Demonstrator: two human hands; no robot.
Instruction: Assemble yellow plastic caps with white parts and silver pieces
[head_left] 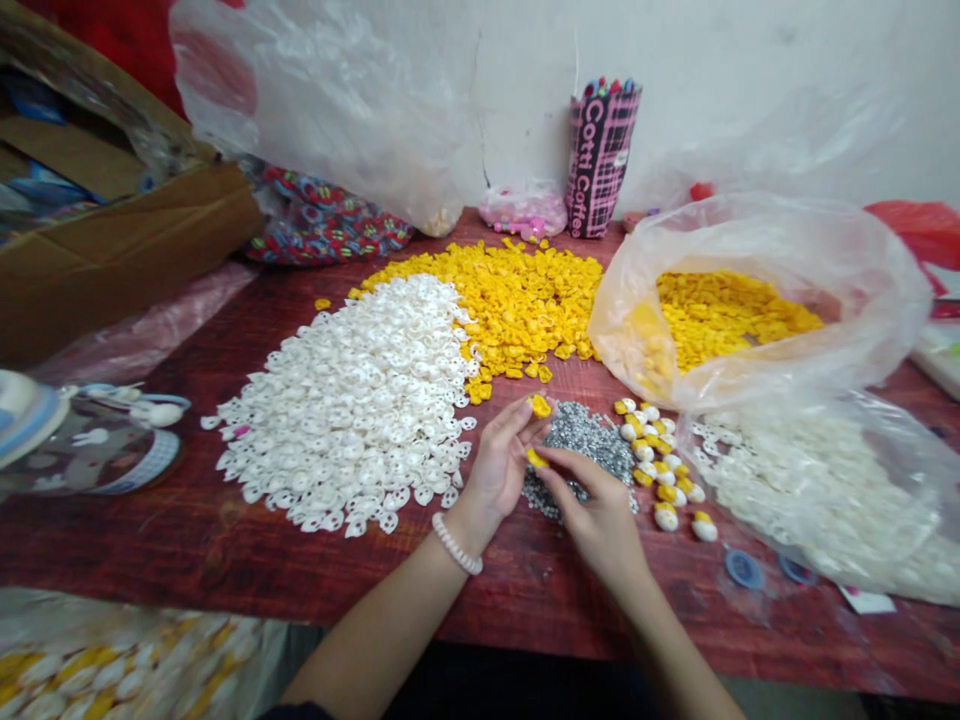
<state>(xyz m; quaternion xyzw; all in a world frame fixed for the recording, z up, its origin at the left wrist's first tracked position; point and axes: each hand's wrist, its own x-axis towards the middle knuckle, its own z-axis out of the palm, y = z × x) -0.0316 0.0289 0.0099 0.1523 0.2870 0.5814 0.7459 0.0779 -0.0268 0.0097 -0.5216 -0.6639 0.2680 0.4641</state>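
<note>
At our far left, a cup (90,440) stands on the counter (202,560); a careless elbow there could knock it over. Next comes the broad heap of white pieces (352,400), with one pink bit (241,432) among them that we might pick up by mistake. Its right flank touches the yellow heap (517,300) behind, so a brush of our sleeve could mix the two.

Our left hand (499,460) has its grip pinching a small yellow piece (539,406) at the fingertips; so little is held that a slack finger would let it drop. Our right hand (600,515) pinches a second yellow piece (536,457) between thumb and finger, just below the first. If either slips, it may land in the grey bits (589,440) beneath and scatter them.

Right of that, yellow-and-white pieces (666,470) lie loose and rounded; a nudge from our wrist could set them rolling. Beyond, the yellow pieces' plastic bag (862,270) gapes, and its soft rim could sag and spill.
</note>
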